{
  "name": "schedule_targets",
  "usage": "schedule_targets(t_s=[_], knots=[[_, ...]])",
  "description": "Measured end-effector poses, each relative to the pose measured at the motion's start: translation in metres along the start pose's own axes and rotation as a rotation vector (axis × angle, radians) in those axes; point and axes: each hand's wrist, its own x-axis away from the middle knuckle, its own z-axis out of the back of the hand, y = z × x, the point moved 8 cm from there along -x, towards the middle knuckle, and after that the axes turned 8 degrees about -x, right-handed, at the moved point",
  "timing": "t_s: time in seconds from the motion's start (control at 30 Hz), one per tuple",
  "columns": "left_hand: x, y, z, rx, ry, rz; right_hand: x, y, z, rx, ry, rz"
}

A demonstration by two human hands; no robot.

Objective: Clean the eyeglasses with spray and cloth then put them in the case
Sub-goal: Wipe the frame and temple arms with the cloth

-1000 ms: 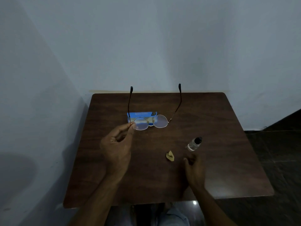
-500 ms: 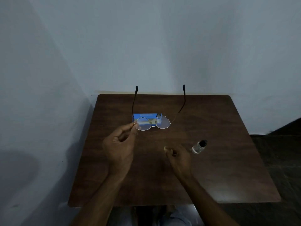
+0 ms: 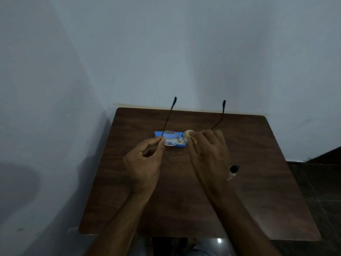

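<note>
While we look down at the dark wooden bench (image 3: 258, 200), we note these things.

Eyeglasses (image 3: 170, 138): we see them held up above the far middle of the bench, lenses towards us, both temple arms unfolded and pointing at the far edge and the wall.

Left hand (image 3: 144, 167): we see its thumb and forefinger closed in a pinch on the frame at the left lens's outer rim, near the hinge; the other fingers are curled in.

Right hand (image 3: 208, 150): we see its fingers closed around a small yellow cloth (image 3: 191, 136), which is pressed against the right lens; that lens is mostly covered by cloth and fingers.

Case (image 3: 178, 143): we see a blue one lying flat on the bench behind the glasses, towards the far edge and a little left of centre; we see it partly through the left lens. We cannot tell whether it is open or shut.

Spray bottle (image 3: 233, 170): we see a small clear one with a black cap lying on its side on the bench, right of centre, just beside the right wrist and well apart from the case.

Bench setting: we see its far edge against a pale wall and its left edge near a second wall.
</note>
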Motion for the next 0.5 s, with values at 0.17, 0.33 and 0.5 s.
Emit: schedule_targets(t_s=[0.17,0.33,0.5], knots=[[0.000,-0.002,0.001,-0.026,-0.003,-0.032,-0.011,0.002,-0.016,0.066,-0.028,-0.065],[-0.002,-0.004,0.004,-0.024,0.021,-0.042,-0.004,-0.003,-0.025,0.006,-0.113,-0.080],[-0.003,-0.005,0.006,-0.011,0.029,-0.043,-0.007,0.004,-0.021,0.087,-0.119,-0.130]])
